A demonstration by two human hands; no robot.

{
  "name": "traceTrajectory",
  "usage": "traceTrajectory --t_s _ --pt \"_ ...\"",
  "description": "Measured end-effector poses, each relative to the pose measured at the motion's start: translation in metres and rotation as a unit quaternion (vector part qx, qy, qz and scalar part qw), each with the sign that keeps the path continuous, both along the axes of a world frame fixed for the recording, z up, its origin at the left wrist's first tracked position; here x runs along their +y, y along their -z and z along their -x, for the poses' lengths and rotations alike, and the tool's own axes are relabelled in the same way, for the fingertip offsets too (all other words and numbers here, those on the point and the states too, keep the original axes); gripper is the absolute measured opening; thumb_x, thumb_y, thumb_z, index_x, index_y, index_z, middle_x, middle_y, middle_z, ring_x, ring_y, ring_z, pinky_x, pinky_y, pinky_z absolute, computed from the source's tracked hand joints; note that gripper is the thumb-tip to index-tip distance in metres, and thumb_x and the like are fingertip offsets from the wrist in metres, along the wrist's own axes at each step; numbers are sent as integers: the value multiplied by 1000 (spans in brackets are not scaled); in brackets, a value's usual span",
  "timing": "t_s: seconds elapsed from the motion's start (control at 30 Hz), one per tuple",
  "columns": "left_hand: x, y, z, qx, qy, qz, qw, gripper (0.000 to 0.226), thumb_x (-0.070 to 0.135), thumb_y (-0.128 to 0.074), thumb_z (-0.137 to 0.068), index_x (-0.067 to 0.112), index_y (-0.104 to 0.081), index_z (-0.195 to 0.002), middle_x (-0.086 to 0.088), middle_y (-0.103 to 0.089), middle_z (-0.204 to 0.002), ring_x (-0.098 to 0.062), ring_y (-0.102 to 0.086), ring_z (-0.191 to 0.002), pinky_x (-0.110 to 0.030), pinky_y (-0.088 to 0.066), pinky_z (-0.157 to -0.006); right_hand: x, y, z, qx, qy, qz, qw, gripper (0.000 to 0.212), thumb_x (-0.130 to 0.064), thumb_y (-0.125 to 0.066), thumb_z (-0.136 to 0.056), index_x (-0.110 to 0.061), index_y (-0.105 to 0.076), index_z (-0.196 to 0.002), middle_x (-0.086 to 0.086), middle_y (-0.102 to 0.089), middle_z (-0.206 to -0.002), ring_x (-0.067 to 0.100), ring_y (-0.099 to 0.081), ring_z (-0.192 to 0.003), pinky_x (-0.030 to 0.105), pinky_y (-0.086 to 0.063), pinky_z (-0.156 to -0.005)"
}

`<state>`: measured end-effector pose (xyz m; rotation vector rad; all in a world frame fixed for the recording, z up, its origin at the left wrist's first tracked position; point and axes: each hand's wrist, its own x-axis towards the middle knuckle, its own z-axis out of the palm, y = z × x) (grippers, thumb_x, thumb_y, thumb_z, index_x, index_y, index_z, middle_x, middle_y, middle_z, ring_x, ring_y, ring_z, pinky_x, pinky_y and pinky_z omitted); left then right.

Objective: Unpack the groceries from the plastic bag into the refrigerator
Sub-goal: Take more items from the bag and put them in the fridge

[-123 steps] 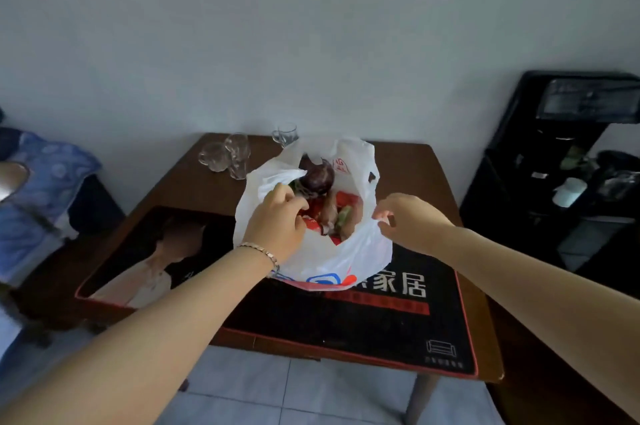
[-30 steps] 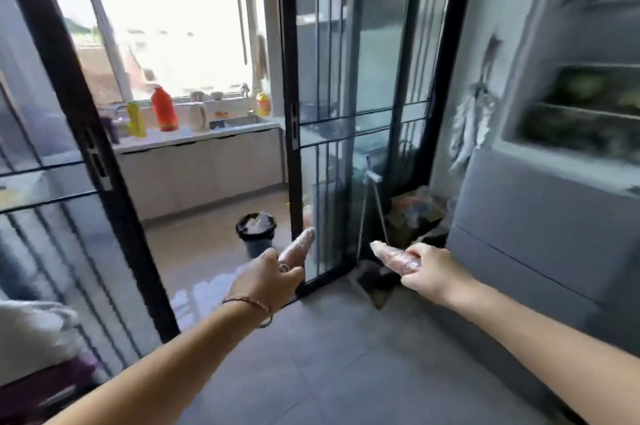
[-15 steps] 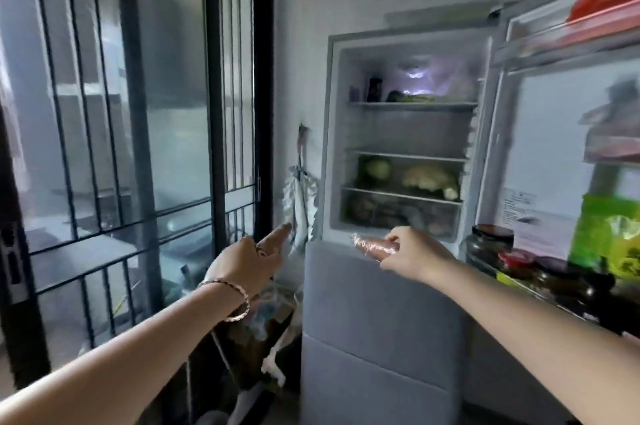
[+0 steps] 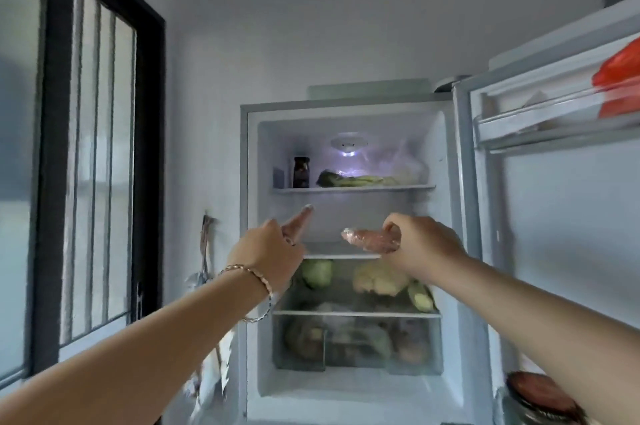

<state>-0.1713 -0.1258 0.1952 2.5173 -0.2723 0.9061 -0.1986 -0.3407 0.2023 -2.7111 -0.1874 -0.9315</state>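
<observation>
The refrigerator [image 4: 349, 102] stands open straight ahead, its door swung to the right. My left hand [image 4: 268, 255] grips a pinkish sausage wrapped in clear film [image 4: 300, 219], its tip pointing up toward the middle shelf [image 4: 341, 255]. My right hand [image 4: 420, 244] holds a second wrapped sausage [image 4: 369, 240] that lies level, pointing left, just in front of the same shelf. Both hands hover at the fridge opening. The plastic bag is out of view.
The top shelf holds a dark jar [image 4: 300, 172] and bagged greens [image 4: 360, 179]. A cabbage [image 4: 317, 273] and cauliflower [image 4: 379, 279] sit on the lower shelf above crisper drawers [image 4: 356, 343]. The door rack holds a red bag [image 4: 618, 81]; jars [image 4: 540, 397] stand at bottom right. A black-framed glass door [image 4: 104, 147] is on the left.
I have turned from the glass door and stepped up to the open fridge. Both hands have risen with their sausages to the level of the middle shelf.
</observation>
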Motion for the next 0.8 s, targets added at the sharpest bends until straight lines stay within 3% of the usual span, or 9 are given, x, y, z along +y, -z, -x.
traceTrajectory --t_s 0.1,0.17,0.3,0.37,0.43,0.53,0.73,0.8 --pt "-9 -13 -61 -8 -9 34 999 30 34 -48 -85 20 -48 -112 -3 -63 -84 -25 -64 -73 -33 -55 -65 -1 -16 -57 -45 -10 -41 998 40 -55 -57 -79 -20 -62 -97 -2 -65 -96 22 -57 -86 27 -36 -68" --pt "-16 -22 -103 -38 -13 37 999 25 33 -48 -87 19 -46 -107 -4 -63 -88 -29 -63 -79 -34 -53 -67 -3 -23 -103 -90 -15 -61 994 42 -57 -59 -77 -16 -64 -89 2 -66 -90 25 -58 -84 30 -42 -68" --pt "-28 -53 -190 -81 -31 54 995 34 52 -44 -91 19 -51 -98 -7 -63 -89 -32 -59 -80 -33 -47 -67 -9 -43 -203 -148 -41 -67 986 28 -39 -66 -76 -19 -71 -94 3 -70 -95 25 -62 -94 33 -51 -75" --pt "-31 -69 -226 -93 -52 60 993 30 47 -47 -91 19 -52 -101 -5 -60 -88 -31 -54 -77 -30 -41 -65 -8 -59 -248 -169 -42 -51 983 22 -33 -66 -76 -17 -71 -91 4 -66 -99 24 -60 -100 32 -48 -74" --pt "-31 -83 -256 -110 -66 58 990 21 31 -52 -88 18 -53 -104 -6 -58 -89 -31 -50 -76 -29 -38 -66 -4 -76 -288 -183 -52 -62 980 34 -43 -66 -76 -13 -68 -91 6 -64 -99 26 -59 -96 34 -49 -77" --pt "-29 -97 -293 -125 -68 62 988 24 17 -53 -83 20 -57 -107 -6 -60 -93 -29 -48 -77 -28 -37 -67 2 -99 -334 -153 -58 -95 982 55 -61 -69 -69 -14 -60 -96 -2 -61 -95 21 -56 -90 32 -46 -79" --pt "-27 -106 -352 -115 -82 21 990 17 19 -57 -82 15 -61 -99 -2 -63 -87 -26 -50 -76 -26 -37 -66 10 -117 -384 -71 -107 -104 986 56 -42 -77 -68 -7 -63 -109 6 -64 -114 22 -58 -105 35 -48 -91" --pt "-29 -110 -357 -104 -88 5 991 14 21 -57 -82 14 -62 -92 -5 -64 -85 -28 -54 -77 -26 -40 -67 9 -119 -378 -4 -129 -58 990 56 -40 -69 -72 -17 -56 -121 -1 -58 -118 17 -56 -108 27 -46 -84"
